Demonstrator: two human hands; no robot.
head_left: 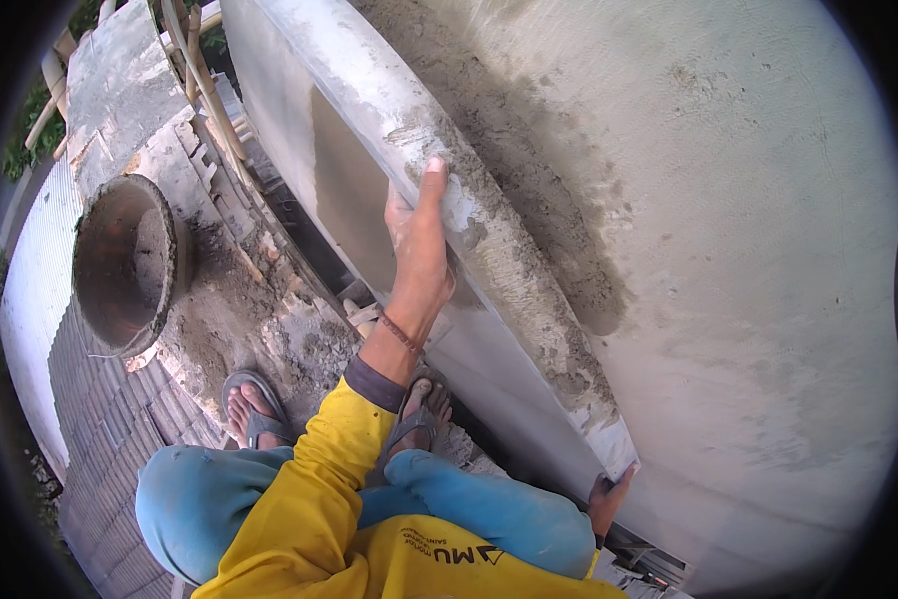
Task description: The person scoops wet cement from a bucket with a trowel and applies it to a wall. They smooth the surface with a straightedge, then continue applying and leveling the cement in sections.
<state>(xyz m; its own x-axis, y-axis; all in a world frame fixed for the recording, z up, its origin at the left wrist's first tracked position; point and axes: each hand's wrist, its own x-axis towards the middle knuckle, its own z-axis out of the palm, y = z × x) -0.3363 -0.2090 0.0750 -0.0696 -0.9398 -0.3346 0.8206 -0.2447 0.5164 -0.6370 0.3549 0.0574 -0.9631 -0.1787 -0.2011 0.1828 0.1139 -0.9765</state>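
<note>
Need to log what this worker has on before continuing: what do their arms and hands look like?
Both hands are bare, without gloves. The left hand has a thin bracelet at the wrist. The left arm wears a yellow long sleeve ending in a dark grey cuff. Only part of the right hand shows; its sleeve is barely visible.

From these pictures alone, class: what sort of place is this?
Probably a building site: a freshly plastered wall, a long mortar-smeared straightedge held by both hands, and a mortar-caked bucket on rough masonry.
</note>
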